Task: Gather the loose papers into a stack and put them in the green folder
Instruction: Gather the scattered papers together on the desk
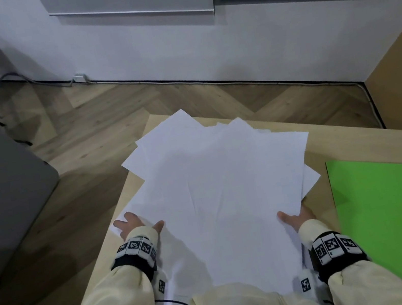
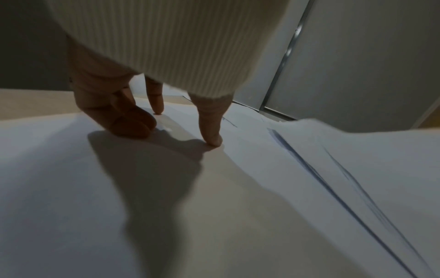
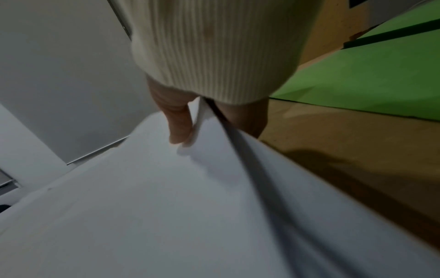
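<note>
Right hand (image 1: 296, 217) pinches the splayed papers (image 1: 216, 184) at their right edge, left hand (image 1: 133, 224) presses flat-fingered to square them; green folder (image 1: 381, 204) waits open at bench's right.

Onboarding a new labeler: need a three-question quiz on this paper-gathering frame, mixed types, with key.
1. True or false: the green folder lies closed on top of the papers.
2. Which hand pinches a bundle of sheets between thumb and fingers? A) left hand B) right hand C) neither
3. Fill in: the left hand's fingertips press down on a ____.

Key:
1. False; it lies open on the table, right of the papers.
2. B
3. sheet
</note>
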Tool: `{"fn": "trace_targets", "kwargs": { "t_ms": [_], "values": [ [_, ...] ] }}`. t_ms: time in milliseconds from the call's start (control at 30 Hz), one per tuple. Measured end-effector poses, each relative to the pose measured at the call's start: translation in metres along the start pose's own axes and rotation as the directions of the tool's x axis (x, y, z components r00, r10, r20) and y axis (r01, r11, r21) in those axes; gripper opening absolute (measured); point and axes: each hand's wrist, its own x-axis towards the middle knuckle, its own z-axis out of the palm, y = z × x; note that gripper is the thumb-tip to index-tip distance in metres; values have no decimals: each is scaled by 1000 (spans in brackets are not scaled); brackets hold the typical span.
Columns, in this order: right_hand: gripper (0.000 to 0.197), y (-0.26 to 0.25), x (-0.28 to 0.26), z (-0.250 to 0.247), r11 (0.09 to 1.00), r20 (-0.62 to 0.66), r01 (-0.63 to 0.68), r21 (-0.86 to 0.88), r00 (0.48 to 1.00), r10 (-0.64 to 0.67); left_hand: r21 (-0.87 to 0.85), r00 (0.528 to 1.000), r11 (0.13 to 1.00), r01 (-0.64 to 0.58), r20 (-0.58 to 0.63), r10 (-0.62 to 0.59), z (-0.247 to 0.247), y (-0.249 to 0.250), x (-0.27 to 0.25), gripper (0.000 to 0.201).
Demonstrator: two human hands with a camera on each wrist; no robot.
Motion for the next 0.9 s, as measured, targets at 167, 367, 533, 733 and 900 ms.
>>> {"fn": "trace_targets", "kwargs": {
  "t_ms": [167, 367, 533, 733, 900],
  "values": [
    [50, 3, -7, 1, 996, 106, 12, -86, 994, -3, 47, 1000, 999, 0, -23, 1, 5, -2, 1, 89],
    [57, -2, -11, -6, 999, 0, -40, -35, 999, 40, 123, 997, 992, 31, -74, -22, 7, 3, -13, 80],
    [62, 3, 1, -26, 994, -41, -106, -1, 994, 106, 29, 1000, 999, 28, 4, -28, -6, -2, -11, 80],
    [53, 12, -3, -37, 989, -32, -140, -36, 990, 139, -116, 987, 993, -38, 152, 56, -18, 1, -12, 64],
    [59, -1, -9, -21, 953, -65, -203, -225, 979, 193, -436, 911, 899, 34, 384, 151, 2, 20, -38, 51]
  ]
}}
